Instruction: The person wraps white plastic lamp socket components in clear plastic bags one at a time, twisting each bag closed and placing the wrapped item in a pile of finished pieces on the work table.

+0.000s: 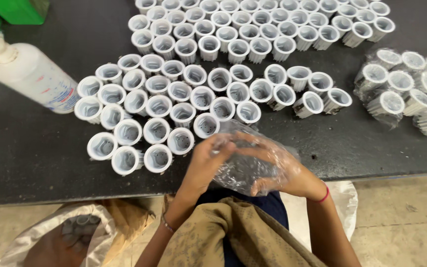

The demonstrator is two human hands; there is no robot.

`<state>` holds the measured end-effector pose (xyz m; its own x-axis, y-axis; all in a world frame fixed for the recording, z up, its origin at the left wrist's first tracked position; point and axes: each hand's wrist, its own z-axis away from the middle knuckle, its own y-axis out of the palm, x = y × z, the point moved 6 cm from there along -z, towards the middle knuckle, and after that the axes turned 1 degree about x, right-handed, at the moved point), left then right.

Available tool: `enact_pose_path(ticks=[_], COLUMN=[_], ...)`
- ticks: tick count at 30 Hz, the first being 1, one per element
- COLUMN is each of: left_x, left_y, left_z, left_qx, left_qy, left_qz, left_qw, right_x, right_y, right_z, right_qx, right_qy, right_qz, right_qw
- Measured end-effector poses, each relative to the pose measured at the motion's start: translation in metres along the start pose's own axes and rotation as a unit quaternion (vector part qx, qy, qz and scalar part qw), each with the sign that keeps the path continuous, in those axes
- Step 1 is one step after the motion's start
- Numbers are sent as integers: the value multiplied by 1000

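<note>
At the table's front edge (75,195), both hands (253,165) grip a clear plastic bag (240,170).

A dark, flat worktable (25,153) fills most of the frame. At the upper left lies a white plastic squeeze bottle (30,74), tilted, beside green plastic containers (13,10) in the corner. At the right edge sit clear plastic packets of white ribbed cups (406,89). At the lower left, on the pale floor, stands an open woven sack (70,237).
</note>
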<state>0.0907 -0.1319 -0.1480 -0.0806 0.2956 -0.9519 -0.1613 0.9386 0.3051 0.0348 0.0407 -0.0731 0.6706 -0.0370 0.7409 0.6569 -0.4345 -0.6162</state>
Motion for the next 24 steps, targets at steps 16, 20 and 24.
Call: enact_pose_path(ticks=[16, 20, 24], left_x=[-8, -7, -7], left_y=[-53, -50, -51], left_z=[12, 16, 12], left_qx=[-235, -246, -277], left_qy=[65, 66, 51], left_qz=[42, 51, 22], left_qw=[969, 966, 959], right_x=[-114, -124, -121], right_y=[-89, -85, -79], right_z=[51, 58, 89], right_qx=[-332, -309, -378], right_qy=[161, 193, 234], right_qz=[377, 396, 58], right_qw=[849, 843, 894])
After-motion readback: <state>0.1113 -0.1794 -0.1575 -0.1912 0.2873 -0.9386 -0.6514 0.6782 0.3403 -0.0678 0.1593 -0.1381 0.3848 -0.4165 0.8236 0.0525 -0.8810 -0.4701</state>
